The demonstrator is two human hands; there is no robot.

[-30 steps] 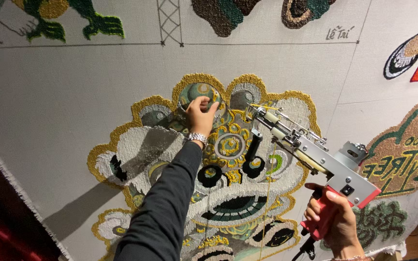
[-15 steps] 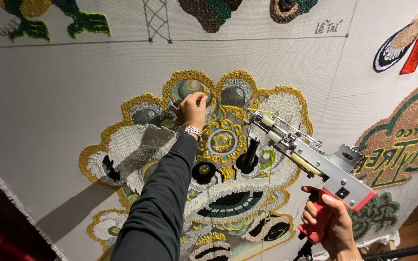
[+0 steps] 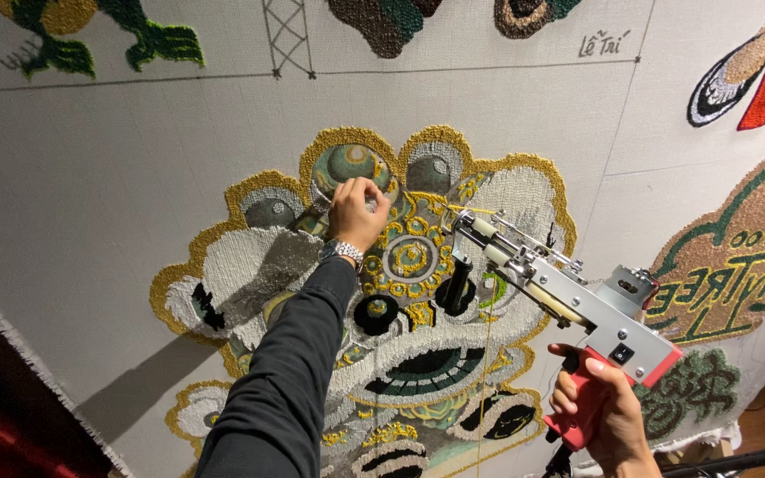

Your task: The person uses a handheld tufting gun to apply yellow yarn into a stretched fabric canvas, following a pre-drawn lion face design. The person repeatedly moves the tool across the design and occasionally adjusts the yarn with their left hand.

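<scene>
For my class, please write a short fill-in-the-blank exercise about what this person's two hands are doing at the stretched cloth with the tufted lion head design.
1. The left hand pinches at the tufted lion head near its ____ edge.
2. The right hand grips the tufting gun by its ____ handle.
3. On the left wrist sits a ____.

Missing words: top; red; watch

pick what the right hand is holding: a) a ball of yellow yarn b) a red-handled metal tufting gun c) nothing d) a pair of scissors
b: the right hand wraps the red handle of the silver metal tufting gun, whose tip points at the tufted lion-head rug design, while the left hand pinches at the yarn near the design's top.
</scene>
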